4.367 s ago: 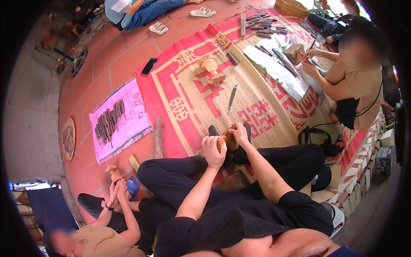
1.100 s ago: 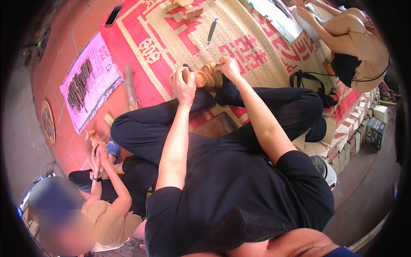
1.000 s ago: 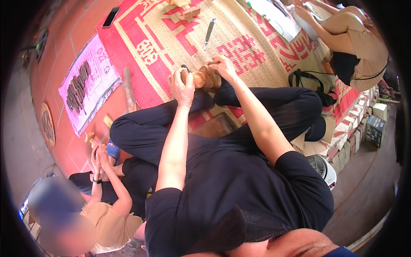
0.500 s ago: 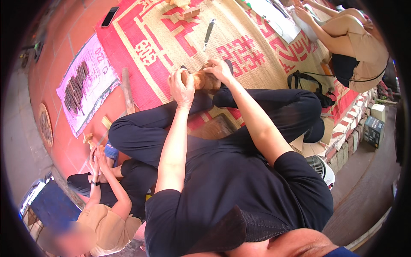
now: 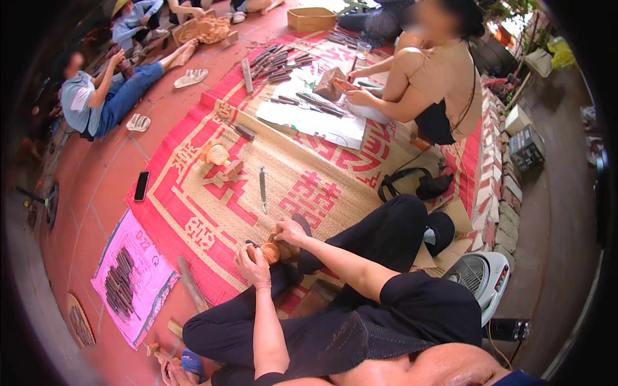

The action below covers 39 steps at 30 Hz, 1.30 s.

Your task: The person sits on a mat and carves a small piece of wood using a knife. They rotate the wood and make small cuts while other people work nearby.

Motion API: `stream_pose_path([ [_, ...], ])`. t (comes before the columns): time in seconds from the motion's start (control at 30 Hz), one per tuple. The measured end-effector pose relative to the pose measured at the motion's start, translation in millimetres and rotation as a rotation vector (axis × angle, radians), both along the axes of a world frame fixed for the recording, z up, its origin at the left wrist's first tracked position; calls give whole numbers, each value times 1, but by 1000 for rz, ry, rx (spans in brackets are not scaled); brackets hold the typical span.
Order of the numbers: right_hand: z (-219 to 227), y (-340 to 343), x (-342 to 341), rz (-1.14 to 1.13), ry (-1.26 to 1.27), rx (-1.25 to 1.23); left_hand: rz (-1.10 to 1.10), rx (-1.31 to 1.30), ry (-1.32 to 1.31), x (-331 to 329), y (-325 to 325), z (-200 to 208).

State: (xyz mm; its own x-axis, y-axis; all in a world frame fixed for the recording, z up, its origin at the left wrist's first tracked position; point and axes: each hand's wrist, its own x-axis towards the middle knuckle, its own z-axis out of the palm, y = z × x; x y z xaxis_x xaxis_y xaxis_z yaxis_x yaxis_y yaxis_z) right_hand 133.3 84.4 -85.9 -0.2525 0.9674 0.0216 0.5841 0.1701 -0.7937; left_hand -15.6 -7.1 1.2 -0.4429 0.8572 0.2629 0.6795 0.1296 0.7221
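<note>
A small rounded carved piece of orange-brown wood [image 5: 270,251] sits low between my feet, in front of my crossed legs. My left hand [image 5: 255,266] is curled around its left side. On its upper right, my right hand [image 5: 290,231] presses with bent fingers, closed on the same piece. The fingers hide much of the carving, and its exact shape is too small to tell. Beyond my hands, a slim knife-like tool [image 5: 262,189] with a metallic look lies on the woven mat [image 5: 293,157]. Farther left rest a pale wood carving [image 5: 215,154] and a brown wooden block [image 5: 234,170].
A black phone [image 5: 141,186] lies by the mat's left edge. Dark rods cover part of a pink sheet [image 5: 145,241]. To the right are a black strapped bag [image 5: 412,183] and a white fan [image 5: 492,276]. A co-worker [image 5: 444,71] sits beside a white sheet [image 5: 351,132] of tools.
My view has tilted up and shifted, so more of the mat, tools and other people shows. Both hands stay on the wooden carving.
</note>
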Motion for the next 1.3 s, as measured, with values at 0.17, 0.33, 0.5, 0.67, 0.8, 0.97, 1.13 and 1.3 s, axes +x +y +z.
stream_pose_path([
  [0.17,-2,6,0,-86,-46,-223,6,-7,-36,-12,-6,-1],
  [0.33,-2,-1,-2,-121,191,-244,29,11,-22,-4,-4,-1],
  [0.5,-1,-3,-10,-153,-10,-146,53,3,-4,2,-2,4],
  [0.67,-3,11,-8,-276,-6,-243,71,73,6,-4,-5,3],
  [0.8,-3,6,-9,-191,241,-286,77,107,91,2,-1,4],
  [0.97,0,8,-11,-255,-24,-256,123,40,14,0,-10,9],
  [1.13,0,14,-11,-236,186,-381,129,11,2,2,-12,8],
  [1.3,-7,17,-11,-153,15,-230,127,40,29,8,-5,8],
])
